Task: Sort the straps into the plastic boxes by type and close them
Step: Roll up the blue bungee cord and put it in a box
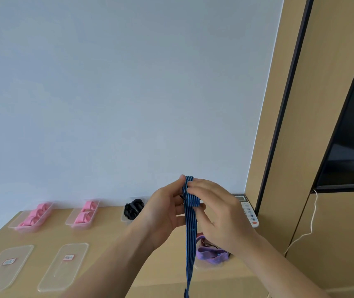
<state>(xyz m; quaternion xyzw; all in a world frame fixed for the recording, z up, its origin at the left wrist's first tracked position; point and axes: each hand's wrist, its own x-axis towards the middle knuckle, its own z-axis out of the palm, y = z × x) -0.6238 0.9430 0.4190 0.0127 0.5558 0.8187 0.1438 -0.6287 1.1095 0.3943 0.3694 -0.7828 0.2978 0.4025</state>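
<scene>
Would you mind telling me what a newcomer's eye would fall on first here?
First comes the blue striped strap, held up mid-frame by the left hand and right hand, with its tail hanging down. Next come the pink straps in two open boxes at the table's far left, with clear lids lying in front.

L hand (165, 211) & R hand (221, 214) both bare; forearms (115, 261) bare too, down to btm frame edge. Fingers (201, 184) long, slender.

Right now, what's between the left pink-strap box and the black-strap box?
Head view: a second clear box of rolled pink straps sits between the left pink-strap box and the black-strap box, bare tabletop either side.
</scene>
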